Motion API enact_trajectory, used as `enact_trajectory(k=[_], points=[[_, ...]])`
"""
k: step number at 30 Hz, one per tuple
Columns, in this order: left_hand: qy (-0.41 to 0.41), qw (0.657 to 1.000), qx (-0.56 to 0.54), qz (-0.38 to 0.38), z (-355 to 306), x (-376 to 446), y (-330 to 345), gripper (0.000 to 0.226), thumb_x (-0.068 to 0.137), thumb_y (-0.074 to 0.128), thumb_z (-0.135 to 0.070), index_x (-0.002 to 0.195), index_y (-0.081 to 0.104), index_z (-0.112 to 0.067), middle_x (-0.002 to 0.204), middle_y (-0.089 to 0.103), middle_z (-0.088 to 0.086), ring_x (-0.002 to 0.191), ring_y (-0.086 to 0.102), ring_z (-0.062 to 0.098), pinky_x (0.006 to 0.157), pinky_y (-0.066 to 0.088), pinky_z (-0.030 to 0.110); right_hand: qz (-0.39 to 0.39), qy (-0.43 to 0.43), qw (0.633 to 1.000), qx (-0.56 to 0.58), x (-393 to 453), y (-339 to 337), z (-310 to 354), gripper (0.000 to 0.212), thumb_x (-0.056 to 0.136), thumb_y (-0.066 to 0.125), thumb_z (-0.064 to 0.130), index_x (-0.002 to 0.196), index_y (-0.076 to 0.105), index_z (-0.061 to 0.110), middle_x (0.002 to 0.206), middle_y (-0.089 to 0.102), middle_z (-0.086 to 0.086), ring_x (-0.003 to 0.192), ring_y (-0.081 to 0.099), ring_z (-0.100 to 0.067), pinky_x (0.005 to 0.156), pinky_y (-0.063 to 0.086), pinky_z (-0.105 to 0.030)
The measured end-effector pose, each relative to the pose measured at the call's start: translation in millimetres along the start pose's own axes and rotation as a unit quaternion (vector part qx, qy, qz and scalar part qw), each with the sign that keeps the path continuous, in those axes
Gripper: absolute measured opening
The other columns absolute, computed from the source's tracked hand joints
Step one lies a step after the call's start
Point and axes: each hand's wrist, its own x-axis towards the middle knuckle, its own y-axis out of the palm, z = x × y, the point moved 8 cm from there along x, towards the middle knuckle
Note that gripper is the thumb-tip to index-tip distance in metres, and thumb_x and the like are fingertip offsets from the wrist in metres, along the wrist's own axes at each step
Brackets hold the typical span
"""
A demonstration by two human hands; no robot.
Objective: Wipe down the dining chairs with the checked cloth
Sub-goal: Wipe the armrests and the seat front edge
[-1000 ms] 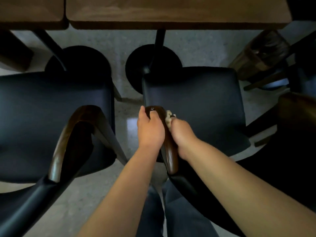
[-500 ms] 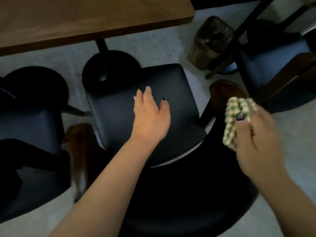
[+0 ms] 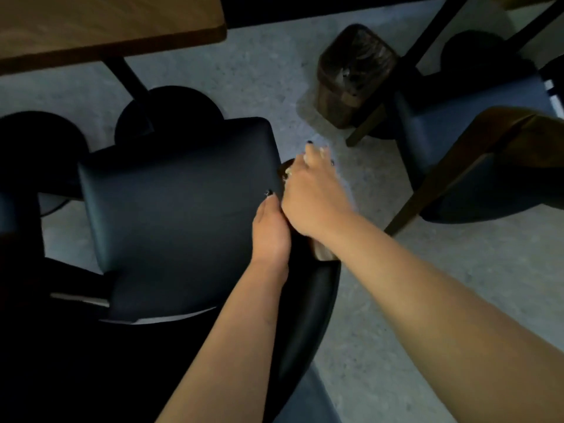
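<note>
A dark dining chair (image 3: pixel 171 215) with a black padded seat and a brown wooden armrest (image 3: pixel 322 251) stands below me. My right hand (image 3: pixel 314 196) lies over the armrest's front end and holds the checked cloth (image 3: pixel 288 174), of which only a pale scrap shows at the fingers. My left hand (image 3: pixel 270 230) rests beside it at the seat's right edge, fingers fairly straight, against the inner side of the armrest. Most of the cloth is hidden under my right hand.
A wooden table (image 3: pixel 106 22) on a black pedestal base (image 3: pixel 168 114) stands at the upper left. A brown waste bin (image 3: pixel 355 74) sits on the grey floor to the upper right, beside another chair (image 3: pixel 494 166). A further dark chair is at the far left.
My right hand has come down from mid-air with the cloth onto the right armrest. My left hand has slid from the seat's middle to its right edge next to the right hand.
</note>
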Motion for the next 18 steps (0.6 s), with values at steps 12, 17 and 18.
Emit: enact_trajectory(k=[12,17,18], points=[[-0.095,0.981,-0.127,-0.108,43,36,-46,0.054,0.101,0.027,-0.046,0.134,0.052,-0.012,0.126,0.064,0.008,0.120,0.057,0.026,0.112,0.034,0.046,0.181,-0.322,0.883,-0.289,-5,12,52,0.025,0.088,0.045,0.022,0.101,0.065,0.015,0.112,0.061,-0.009,0.105,0.053,-0.027,0.092,0.039,-0.034],[-0.112,0.977,-0.129,-0.125,54,41,-68,0.052,0.102,0.026,-0.045,0.137,0.048,-0.013,0.130,0.060,0.008,0.124,0.052,0.025,0.112,0.032,0.043,0.210,-0.359,0.804,-0.425,-41,35,55,0.040,0.095,0.037,0.029,0.130,0.054,0.022,0.141,0.048,0.001,0.131,0.041,-0.021,0.114,0.016,-0.038],[-0.109,0.978,-0.124,-0.125,54,43,-71,0.050,0.103,0.026,-0.043,0.137,0.048,-0.013,0.130,0.060,0.008,0.124,0.053,0.024,0.109,0.033,0.040,0.222,-0.346,0.800,-0.438,-26,39,57,0.039,0.094,0.040,0.030,0.130,0.054,0.022,0.140,0.049,0.000,0.130,0.043,-0.022,0.113,0.021,-0.038]])
